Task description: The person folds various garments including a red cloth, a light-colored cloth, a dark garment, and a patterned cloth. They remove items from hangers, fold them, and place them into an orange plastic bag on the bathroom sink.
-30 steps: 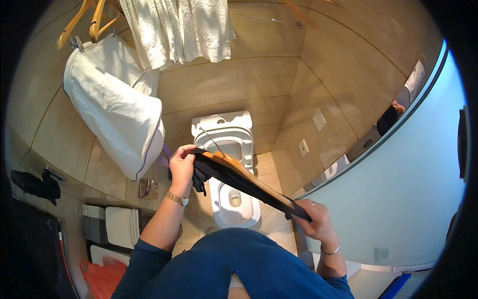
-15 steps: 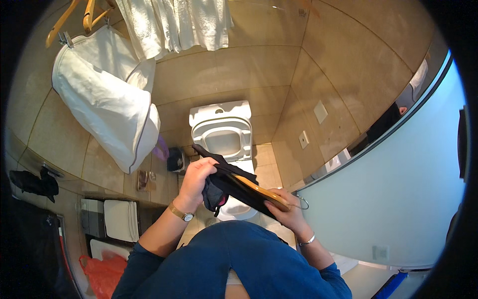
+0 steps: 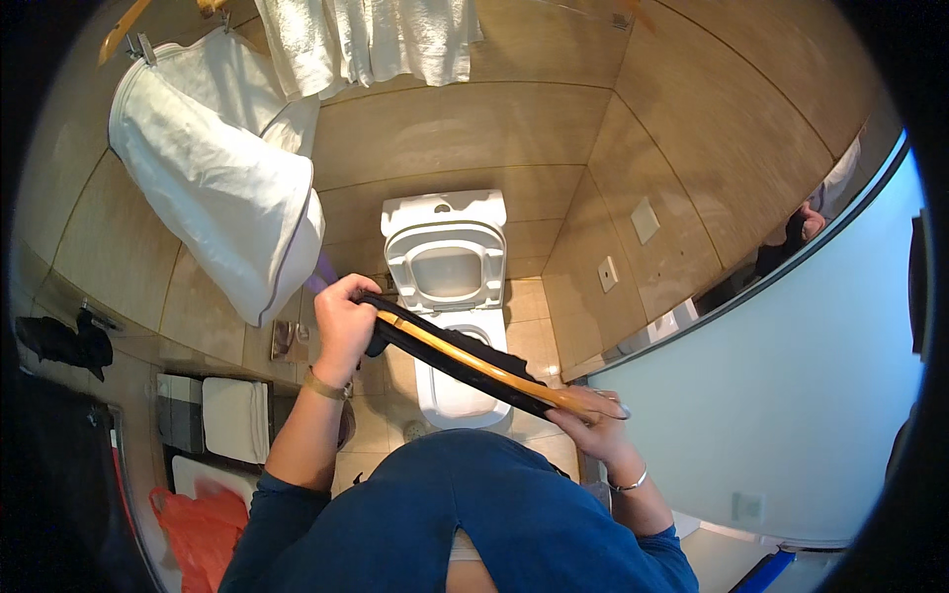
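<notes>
A wooden clothes hanger (image 3: 460,353) lies slantwise across the space in front of my body, with a black garment (image 3: 457,377) stretched along it. My left hand (image 3: 344,321) is closed on the garment at the hanger's left end. Around the other end of the hanger my right hand (image 3: 593,427) is closed, its thumb and fingers also against the garment's edge. The hanger's wood shows between two black layers of cloth. Part of the garment hangs dark below my left hand, and its full shape is hidden.
Beyond the hanger stands a white toilet (image 3: 450,381) with its lid raised. A white zipped cover (image 3: 222,188) and white towels (image 3: 371,40) hang at upper left. Frosted glass (image 3: 771,385) curves along the right. A red plastic bag (image 3: 203,529) and folded white towels (image 3: 235,420) are at lower left.
My left hand has moved left and up, drawing the bunched garment out along the hanger. More of the hanger's wood shows now. My right hand has shifted slightly right and down.
</notes>
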The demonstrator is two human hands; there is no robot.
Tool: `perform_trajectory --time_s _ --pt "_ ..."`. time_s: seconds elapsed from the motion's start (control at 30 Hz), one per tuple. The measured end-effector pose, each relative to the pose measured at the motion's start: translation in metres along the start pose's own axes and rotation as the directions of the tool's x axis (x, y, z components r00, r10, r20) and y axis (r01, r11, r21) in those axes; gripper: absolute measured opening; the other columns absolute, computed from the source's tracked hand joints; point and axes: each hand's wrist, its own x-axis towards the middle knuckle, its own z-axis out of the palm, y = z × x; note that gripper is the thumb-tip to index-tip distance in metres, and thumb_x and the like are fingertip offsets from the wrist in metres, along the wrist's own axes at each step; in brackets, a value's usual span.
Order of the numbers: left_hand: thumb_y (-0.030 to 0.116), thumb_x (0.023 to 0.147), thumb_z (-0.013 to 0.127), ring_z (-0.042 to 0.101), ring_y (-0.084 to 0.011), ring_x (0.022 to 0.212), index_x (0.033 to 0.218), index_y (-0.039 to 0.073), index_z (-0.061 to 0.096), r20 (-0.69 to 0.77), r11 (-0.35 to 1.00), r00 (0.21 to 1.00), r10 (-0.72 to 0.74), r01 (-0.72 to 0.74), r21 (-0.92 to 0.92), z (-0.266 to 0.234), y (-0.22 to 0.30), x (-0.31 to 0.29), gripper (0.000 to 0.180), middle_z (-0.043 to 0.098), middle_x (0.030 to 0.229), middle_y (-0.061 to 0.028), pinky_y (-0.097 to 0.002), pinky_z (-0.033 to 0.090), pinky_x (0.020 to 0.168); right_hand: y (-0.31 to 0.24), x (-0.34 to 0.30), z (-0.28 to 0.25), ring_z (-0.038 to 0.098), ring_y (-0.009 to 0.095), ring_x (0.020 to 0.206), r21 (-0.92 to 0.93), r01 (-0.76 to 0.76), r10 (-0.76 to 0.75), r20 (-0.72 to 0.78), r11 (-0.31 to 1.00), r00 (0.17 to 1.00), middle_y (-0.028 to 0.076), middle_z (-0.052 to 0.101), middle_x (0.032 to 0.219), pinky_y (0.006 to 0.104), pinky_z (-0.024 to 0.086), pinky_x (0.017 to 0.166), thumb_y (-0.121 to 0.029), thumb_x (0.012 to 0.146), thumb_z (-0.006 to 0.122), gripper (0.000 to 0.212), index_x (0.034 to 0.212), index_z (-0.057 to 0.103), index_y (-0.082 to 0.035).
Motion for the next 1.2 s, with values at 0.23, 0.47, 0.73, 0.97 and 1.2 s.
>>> perform_trajectory --time_s 0.23,0.47,0.73,0.97,1.2 --pt "-0.015 0.072 0.057 0.06 -0.0107 0.076 0.088 0.0 0.062 0.37 0.843 0.86 -0.352 0.462 -0.274 -0.011 -0.036 -0.003 0.023 0.064 0.08 -0.0031 -0.0231 0.049 0.069 0.025 -0.003 -0.016 0.027 0.01 0.048 0.8 0.022 0.233 -0.2 0.599 0.952 -0.004 0.032 0.057 0.0261 0.026 0.05 -0.052 0.096 0.046 0.045 0.102 0.053 -0.008" --pt "-0.003 0.076 0.074 0.036 0.0012 0.057 0.123 0.004 0.058 0.792 0.857 0.586 -0.168 0.484 -0.177 0.029 0.028 -0.045 0.051 0.041 0.062 0.0132 -0.0171 0.03 0.053 0.0 0.06 0.016 0.032 0.008 0.052 0.91 0.068 0.494 -0.284 0.41 0.822 -0.001 0.042 0.068 0.0245 0.029 0.052 -0.032 0.1 0.048 0.032 0.119 0.049 -0.006" --pt "0.02 0.086 0.072 0.051 -0.0024 0.065 0.085 0.003 0.067 0.919 0.819 0.373 -0.128 0.562 -0.114 0.041 0.013 -0.072 0.018 0.061 0.071 0.0044 -0.0196 0.041 0.058 -0.04 0.105 0.048 0.045 0.009 0.063 0.868 0.031 0.299 -0.203 0.495 0.932 0.001 0.05 0.077 0.0242 0.041 0.061 -0.008 0.092 0.058 0.046 0.133 0.038 0.0" --pt "0.013 0.091 0.066 0.06 -0.0078 0.086 0.107 0.0 0.065 0.801 0.709 0.595 0.061 0.54 -0.455 0.015 0.045 -0.051 0.021 0.067 0.094 -0.0025 -0.0235 0.048 0.079 -0.051 0.072 0.084 0.057 0.031 0.111 0.055 0.103 -0.105 0.032 0.993 0.994 0.02 0.058 0.115 0.038 0.045 0.093 -0.012 0.088 0.066 0.04 0.122 0.052 0.003" --pt "0.014 0.094 0.06 0.057 -0.0059 0.087 0.118 0.0 0.062 0.709 0.799 0.693 0.128 0.352 -0.488 0.005 0.071 -0.038 0.028 0.064 0.095 0.001 -0.0197 0.045 0.079 -0.062 0.086 0.074 0.061 0.014 0.094 0.094 -0.048 0.048 0.009 0.994 0.999 0.01 0.065 0.099 0.028 0.049 0.077 -0.015 0.098 0.051 0.028 0.122 0.053 0.0"
